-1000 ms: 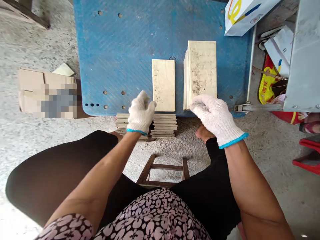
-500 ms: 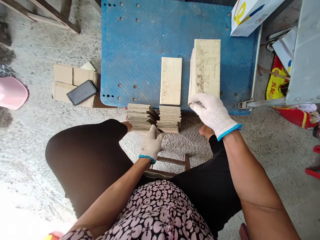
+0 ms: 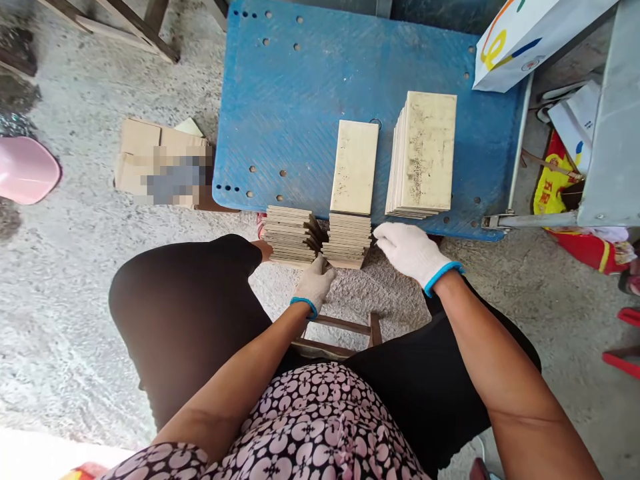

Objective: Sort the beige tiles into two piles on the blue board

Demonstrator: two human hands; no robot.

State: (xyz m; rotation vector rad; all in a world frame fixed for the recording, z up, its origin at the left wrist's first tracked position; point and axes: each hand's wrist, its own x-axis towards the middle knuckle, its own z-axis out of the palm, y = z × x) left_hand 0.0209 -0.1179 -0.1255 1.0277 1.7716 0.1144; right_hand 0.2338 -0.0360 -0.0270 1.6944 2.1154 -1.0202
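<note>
My right hand (image 3: 410,250), in a white knit glove with a blue cuff, is just off the near end of a tall stack of pale, thin rectangular boards (image 3: 430,153). Its fingers are pinched together, with a small dark bit at the tips that I cannot make out. My left hand (image 3: 315,287), gloved alike, is at the near edge of two fanned stacks of thin boards, one on the left (image 3: 290,237) and one on the right (image 3: 347,240). Its thumb and forefinger are apart. A single pale board face (image 3: 355,167) lies beyond the right fanned stack.
Everything stands at or on a blue table (image 3: 300,100) with holes. A white paper bag (image 3: 525,50) is at its far right corner. On the floor to the left lie a cardboard box (image 3: 137,143) and a pink basin (image 3: 27,170). A metal bar (image 3: 540,220) juts in from the right.
My right hand has come off the tall stack, moving toward me and slightly left. My left hand stays by the fanned stacks. The whole view has shifted a little.
</note>
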